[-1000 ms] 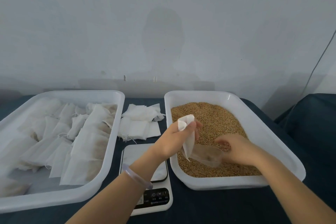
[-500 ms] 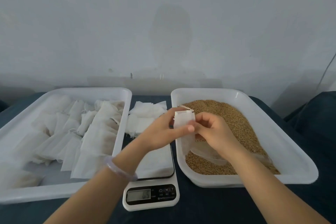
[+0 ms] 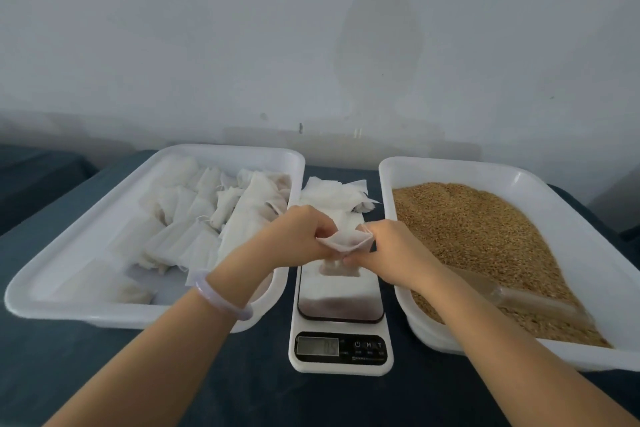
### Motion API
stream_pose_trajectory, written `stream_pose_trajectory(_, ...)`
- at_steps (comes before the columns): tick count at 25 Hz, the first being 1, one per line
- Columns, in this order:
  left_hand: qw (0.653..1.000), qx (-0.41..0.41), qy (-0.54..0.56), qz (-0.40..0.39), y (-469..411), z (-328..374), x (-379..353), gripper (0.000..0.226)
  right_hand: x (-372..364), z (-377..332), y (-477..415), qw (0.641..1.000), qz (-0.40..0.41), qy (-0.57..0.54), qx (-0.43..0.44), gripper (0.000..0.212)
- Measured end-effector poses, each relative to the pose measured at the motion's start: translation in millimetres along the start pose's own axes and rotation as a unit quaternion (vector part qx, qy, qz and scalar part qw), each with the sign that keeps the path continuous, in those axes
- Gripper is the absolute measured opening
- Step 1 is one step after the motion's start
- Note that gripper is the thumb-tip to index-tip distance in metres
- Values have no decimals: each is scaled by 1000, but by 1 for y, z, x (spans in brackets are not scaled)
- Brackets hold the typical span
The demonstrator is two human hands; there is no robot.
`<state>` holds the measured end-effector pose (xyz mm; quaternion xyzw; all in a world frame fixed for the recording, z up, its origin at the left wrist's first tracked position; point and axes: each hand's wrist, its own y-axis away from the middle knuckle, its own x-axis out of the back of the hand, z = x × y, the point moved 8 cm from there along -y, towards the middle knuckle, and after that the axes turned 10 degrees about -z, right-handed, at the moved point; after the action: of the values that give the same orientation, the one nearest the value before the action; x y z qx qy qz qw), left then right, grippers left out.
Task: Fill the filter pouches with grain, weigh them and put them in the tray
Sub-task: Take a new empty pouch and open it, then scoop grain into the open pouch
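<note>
Now white filter pouch (image 3: 346, 242) above scale (image 3: 341, 305), pinched by left hand (image 3: 298, 236), right hand (image 3: 391, 250).

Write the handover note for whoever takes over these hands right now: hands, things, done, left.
Hands: left hand and right hand both pinch the top of one pouch over the scale; whether it rests on the plate is unclear, and the display is unreadable.
Things: finished pouches in the left tray; empty pouches behind the scale; grain and scoop in the right tray.
Done: many pouches trayed.
Left: weigh this pouch, tray it, then fill the empties.
</note>
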<state>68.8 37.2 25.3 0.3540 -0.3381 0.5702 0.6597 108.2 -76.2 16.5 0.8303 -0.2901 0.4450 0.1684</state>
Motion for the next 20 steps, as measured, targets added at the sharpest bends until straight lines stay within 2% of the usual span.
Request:
stream_pose_trajectory(3,994,16,-98,-44,-7,-4,-18,23,-24,0,-12,989,-53,135,-8,34)
stream_pose_trajectory(5,989,23,-134,-63,-10,-6,-26,23,-27,1,-16,979,-41,200,-6,36)
stream_pose_trajectory(9,983,31,-165,-72,-15,-7,-30,14,-26,6,-19,975,-38,219,-11,36)
stream_pose_trajectory(12,977,47,-192,-74,-18,-10,-33,27,-30,5,-20,970,-56,236,-11,37)
stream_pose_trajectory(15,972,49,-214,-82,-18,-8,-37,17,-31,4,-20,966,-69,249,-14,40)
stream_pose_trajectory(20,980,27,-185,-69,-11,-9,-33,18,-30,-3,-16,965,-53,257,5,44)
